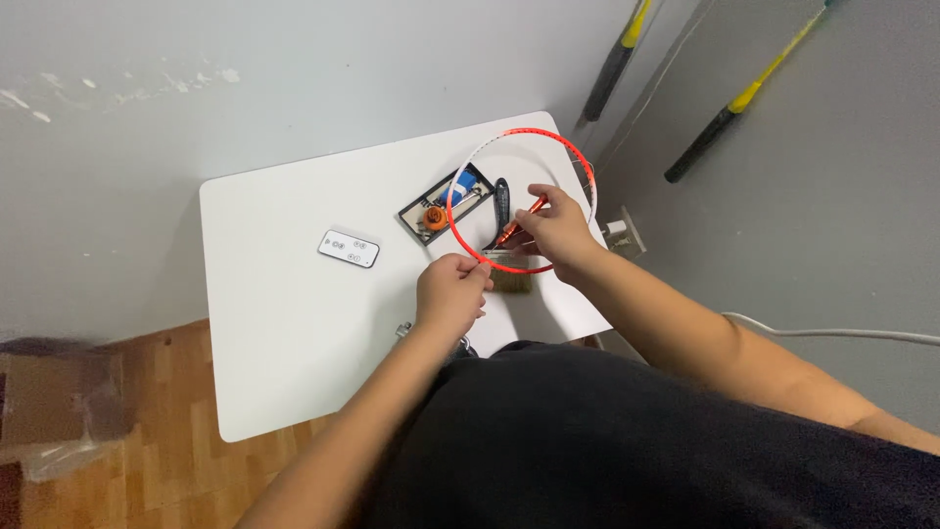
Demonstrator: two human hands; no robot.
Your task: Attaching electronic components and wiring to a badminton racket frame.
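Brush (511, 281) (mostly under hands)

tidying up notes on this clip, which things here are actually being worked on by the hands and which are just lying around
In hand:
- red and white hoop, held by the left hand
- red-handled tool, in the right hand
- brush, under the hands

Lying about:
- white remote
- black tray of small parts
- black pliers
- poles against the wall

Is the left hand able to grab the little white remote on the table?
Probably yes. The remote lies alone on bare table, just left of the left hand, with nothing between them. But that hand is pinching the red and white hoop and would need to let go first.
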